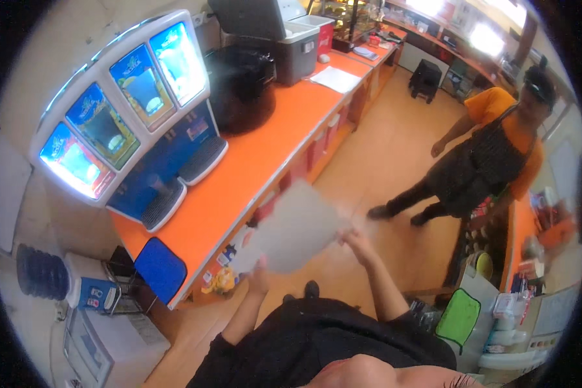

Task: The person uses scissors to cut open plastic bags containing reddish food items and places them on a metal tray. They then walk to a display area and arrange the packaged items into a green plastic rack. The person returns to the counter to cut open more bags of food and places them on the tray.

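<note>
Both my hands hold a pale grey sheet [296, 228] in front of my body, above the floor. My left hand [258, 277] grips its near left side. At its right edge is my right hand [353, 241], with the fingers closed around the border. Motion blurs the sheet, so I cannot tell whether it is paper, plastic or cloth. Just beyond it runs the metal-trimmed edge of an orange counter [271, 131]. A blue cloth [161, 269] lies over the counter's near corner, left of my left hand.
A lit Nestea drink dispenser [174, 160] stands on the counter, beside a black bag-like bulk [242, 87] and an open-lidded cooler [296, 58]. A person [490, 155] in a dark apron stands at right. A green cloth [460, 314] hangs nearby; a water dispenser [77, 281] is at left.
</note>
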